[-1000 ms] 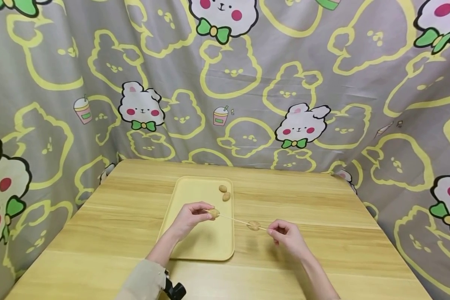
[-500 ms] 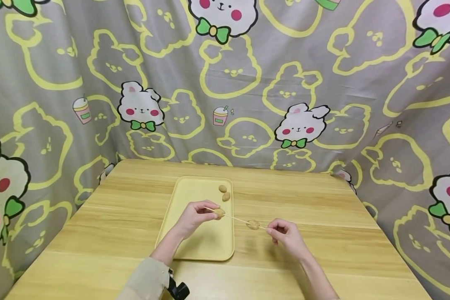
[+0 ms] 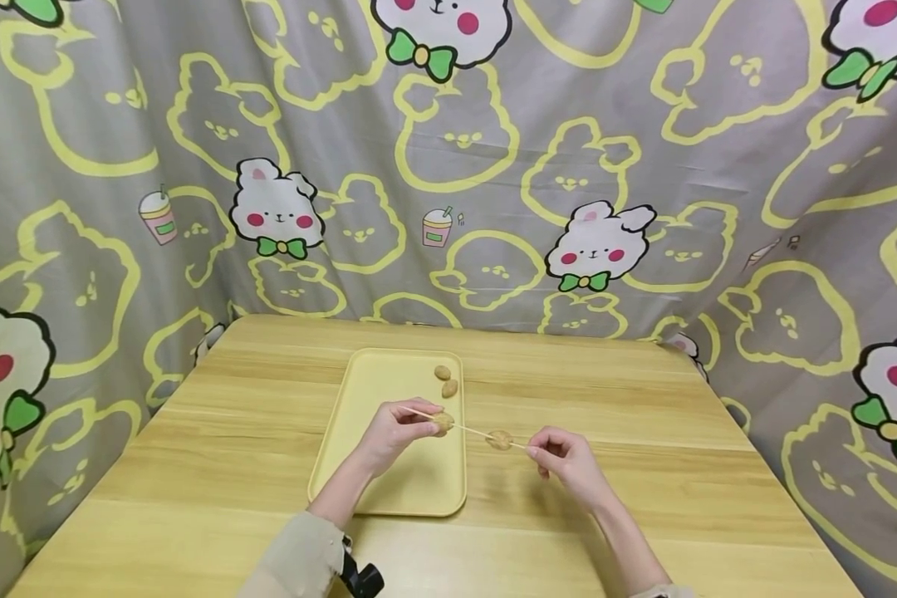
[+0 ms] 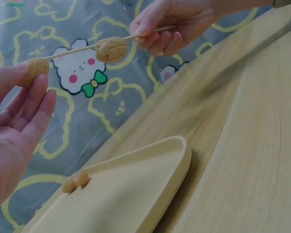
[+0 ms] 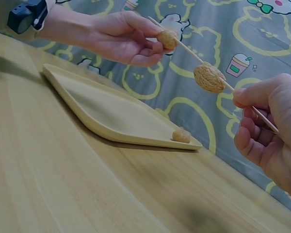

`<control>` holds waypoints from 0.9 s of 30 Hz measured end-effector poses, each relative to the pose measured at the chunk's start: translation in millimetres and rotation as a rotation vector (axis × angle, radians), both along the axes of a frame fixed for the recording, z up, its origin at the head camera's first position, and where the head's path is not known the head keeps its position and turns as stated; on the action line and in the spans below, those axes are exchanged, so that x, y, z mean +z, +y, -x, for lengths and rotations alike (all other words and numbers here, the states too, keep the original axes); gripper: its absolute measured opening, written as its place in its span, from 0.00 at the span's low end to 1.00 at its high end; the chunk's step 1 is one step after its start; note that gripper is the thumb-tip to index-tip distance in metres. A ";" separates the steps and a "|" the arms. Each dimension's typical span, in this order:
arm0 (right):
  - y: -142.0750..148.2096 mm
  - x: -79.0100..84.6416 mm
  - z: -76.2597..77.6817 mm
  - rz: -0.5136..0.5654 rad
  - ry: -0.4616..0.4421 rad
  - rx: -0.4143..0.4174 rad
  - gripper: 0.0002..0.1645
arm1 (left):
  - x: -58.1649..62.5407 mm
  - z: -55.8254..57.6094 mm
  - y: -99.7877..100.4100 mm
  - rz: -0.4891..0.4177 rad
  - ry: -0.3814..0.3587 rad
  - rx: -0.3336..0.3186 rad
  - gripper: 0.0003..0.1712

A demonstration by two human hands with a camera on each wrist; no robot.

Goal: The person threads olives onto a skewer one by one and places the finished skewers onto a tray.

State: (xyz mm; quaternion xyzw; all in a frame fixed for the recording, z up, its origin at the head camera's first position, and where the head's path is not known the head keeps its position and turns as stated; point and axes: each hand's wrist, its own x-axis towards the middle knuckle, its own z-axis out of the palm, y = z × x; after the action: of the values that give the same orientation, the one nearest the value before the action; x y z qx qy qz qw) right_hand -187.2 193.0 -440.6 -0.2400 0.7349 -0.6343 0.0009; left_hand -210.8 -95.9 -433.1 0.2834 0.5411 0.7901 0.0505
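Observation:
Over the yellow tray [image 3: 389, 374], my left hand [image 3: 387, 436] pinches a small brown ball [image 3: 443, 423] between thumb and fingers. This ball is threaded on a thin wooden skewer [image 5: 190, 52], whose tip sticks out past it on the left. My right hand [image 3: 571, 467] grips the skewer's other end between thumb and fingertips. Nearer to it, a second brown, wrinkled oval ball [image 5: 209, 77] sits on the skewer, with bare stick between the two. The skewer slants in the air, lower at the right in the head view.
Two more brown balls [image 3: 443, 373] lie in the tray's far right corner. The tray stands on a wooden table [image 3: 605, 390]. Behind and at both sides hangs a grey curtain [image 3: 486, 108] with cartoon bears and rabbits. A black device [image 3: 362, 577] is strapped to the left wrist.
The left hand has moved right along the skewer with its ball, closing part of the gap to the other ball. More skewer tip shows on the left. The right hand has shifted slightly left.

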 end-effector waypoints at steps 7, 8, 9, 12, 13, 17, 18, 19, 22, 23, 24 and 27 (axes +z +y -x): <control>-3.5 1.0 0.4 -0.018 -0.010 -0.020 0.06 | -1.2 1.0 4.3 -0.006 -0.020 -0.010 0.20; -4.2 1.5 0.6 -0.019 -0.012 -0.021 0.06 | -1.2 1.2 5.1 -0.007 -0.023 -0.010 0.21; -4.9 2.0 0.9 -0.017 -0.013 -0.023 0.07 | -1.4 1.4 5.7 -0.008 -0.027 -0.009 0.21; -7.0 2.9 1.9 -0.013 -0.013 -0.017 0.07 | -2.0 1.3 7.3 -0.010 -0.038 -0.002 0.20; -7.8 2.9 2.3 -0.010 -0.012 -0.011 0.07 | -2.3 0.9 7.6 -0.009 -0.041 0.000 0.20; -10.1 1.9 3.2 -0.008 -0.014 -0.003 0.06 | -5.1 -0.2 9.1 -0.007 -0.040 0.010 0.19; -10.5 1.5 3.4 -0.006 -0.016 -0.002 0.07 | -5.8 -0.4 9.7 -0.008 -0.037 0.013 0.19; -10.7 1.1 3.6 -0.006 -0.017 -0.002 0.07 | -6.6 -0.4 10.3 -0.011 -0.033 0.015 0.19; -11.7 0.9 3.9 0.002 -0.019 -0.002 0.08 | -8.5 -0.1 12.5 -0.020 -0.012 0.020 0.19; -12.0 0.9 3.9 0.006 -0.019 0.000 0.08 | -8.8 -0.1 13.3 -0.022 -0.008 0.021 0.18; -12.3 1.1 3.9 0.010 -0.019 0.002 0.07 | -9.2 0.0 14.0 -0.022 -0.002 0.022 0.18; -13.5 1.7 3.7 0.015 -0.019 0.006 0.06 | -9.8 -0.3 15.6 -0.023 0.005 0.023 0.17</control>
State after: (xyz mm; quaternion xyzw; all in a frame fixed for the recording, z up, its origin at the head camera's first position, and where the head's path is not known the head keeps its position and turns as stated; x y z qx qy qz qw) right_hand -191.0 179.5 -438.8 -0.2362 0.7292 -0.6421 0.0078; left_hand -210.5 -80.4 -442.8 0.2798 0.5353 0.7961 0.0370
